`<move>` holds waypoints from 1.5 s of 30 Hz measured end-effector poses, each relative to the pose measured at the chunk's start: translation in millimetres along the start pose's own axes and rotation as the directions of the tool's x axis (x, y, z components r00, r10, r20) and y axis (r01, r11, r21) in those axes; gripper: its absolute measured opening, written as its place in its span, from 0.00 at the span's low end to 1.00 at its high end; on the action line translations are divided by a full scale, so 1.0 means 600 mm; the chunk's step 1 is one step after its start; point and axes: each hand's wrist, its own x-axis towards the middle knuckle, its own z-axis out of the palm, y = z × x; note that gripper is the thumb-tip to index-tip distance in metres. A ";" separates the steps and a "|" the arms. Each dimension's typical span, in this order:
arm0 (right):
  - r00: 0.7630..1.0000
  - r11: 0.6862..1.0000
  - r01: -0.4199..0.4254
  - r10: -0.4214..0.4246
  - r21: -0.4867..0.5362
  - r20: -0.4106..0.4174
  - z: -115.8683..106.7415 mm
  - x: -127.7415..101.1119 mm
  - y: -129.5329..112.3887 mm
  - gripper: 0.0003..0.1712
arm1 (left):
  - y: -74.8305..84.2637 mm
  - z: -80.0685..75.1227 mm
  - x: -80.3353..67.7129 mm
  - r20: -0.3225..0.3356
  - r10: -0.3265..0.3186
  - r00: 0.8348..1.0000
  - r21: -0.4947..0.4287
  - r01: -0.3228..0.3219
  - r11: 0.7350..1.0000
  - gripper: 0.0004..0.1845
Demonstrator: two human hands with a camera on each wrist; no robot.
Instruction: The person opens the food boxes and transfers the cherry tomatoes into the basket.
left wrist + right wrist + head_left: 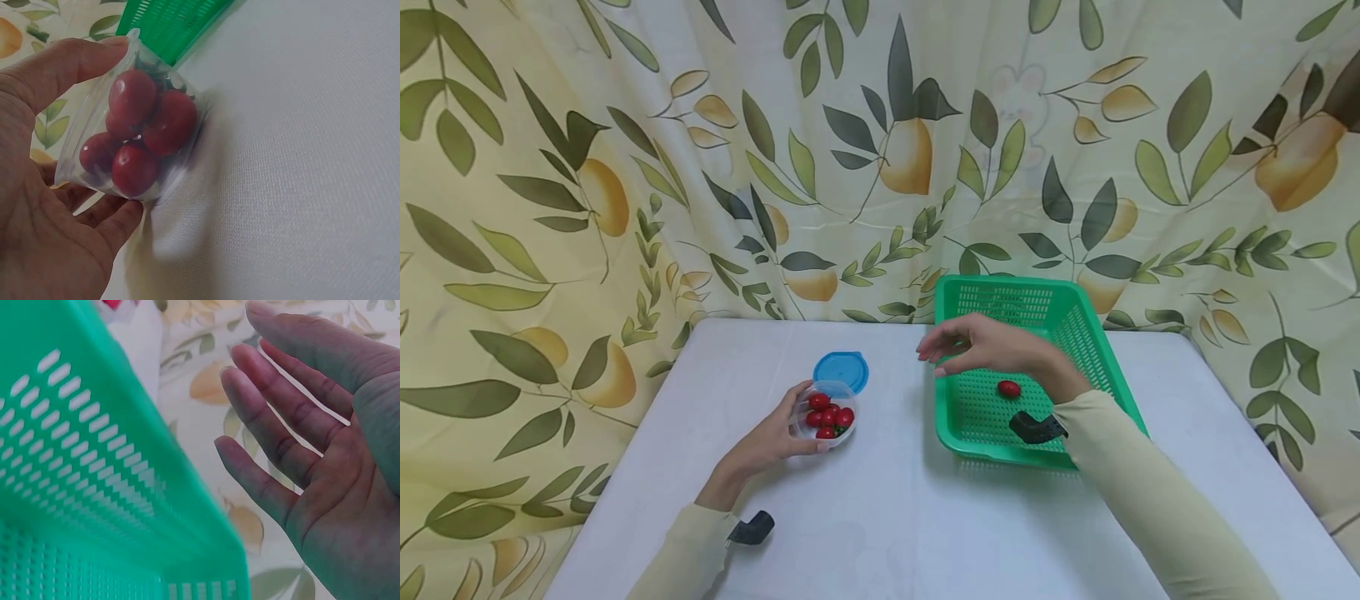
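A small clear plastic container [94, 134] holds several red cherry tomatoes [831, 415]. My left hand [782, 429] grips it from the left side, thumb and fingers around its wall, and it appears tilted in the left wrist view. My right hand [988, 346] hovers over the left part of a green plastic basket [951, 425], with nothing in its fingers. In the right wrist view its fingers are spread and relaxed beside the basket wall. One cherry tomato [1009, 389] lies on the basket's bottom, below the right hand.
A blue round lid [850, 367] lies on the white-covered table [880, 517] just behind the container. A curtain [850, 208] printed with leaves and fruit hangs at the table's back edge. The basket's raised rim stands on the right half of the table.
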 end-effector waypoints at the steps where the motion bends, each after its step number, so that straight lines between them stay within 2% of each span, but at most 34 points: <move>1: 1.000 1.000 0.005 -0.005 0.003 0.008 0.003 0.005 -0.003 0.21 | -0.001 0.000 0.001 0.003 0.000 1.000 0.001 0.000 1.000 0.58; 10: 0.997 0.999 0.034 -0.035 0.013 0.069 0.037 0.049 -0.025 0.21 | -0.004 0.000 0.004 0.001 -0.007 1.000 0.022 0.007 1.000 0.58; 19: 0.991 1.000 0.020 -0.019 -0.003 0.132 0.066 0.095 -0.035 0.21 | -0.001 -0.005 0.003 0.005 -0.022 1.000 0.010 0.021 1.000 0.60; 31: 0.975 0.998 0.056 -0.056 0.008 0.216 0.106 0.141 -0.027 0.17 | -0.001 -0.009 0.006 0.038 0.022 0.999 -0.018 -0.021 1.000 0.60; 35: 0.978 0.999 0.047 -0.041 -0.021 0.205 0.120 0.150 -0.031 0.17 | 0.000 -0.009 0.005 0.047 0.040 0.998 -0.027 -0.039 0.999 0.59; 45: 0.995 0.998 -0.029 0.034 -0.052 0.094 0.165 0.172 -0.041 0.18 | 0.004 -0.010 0.000 0.036 0.035 0.999 -0.002 -0.035 0.999 0.58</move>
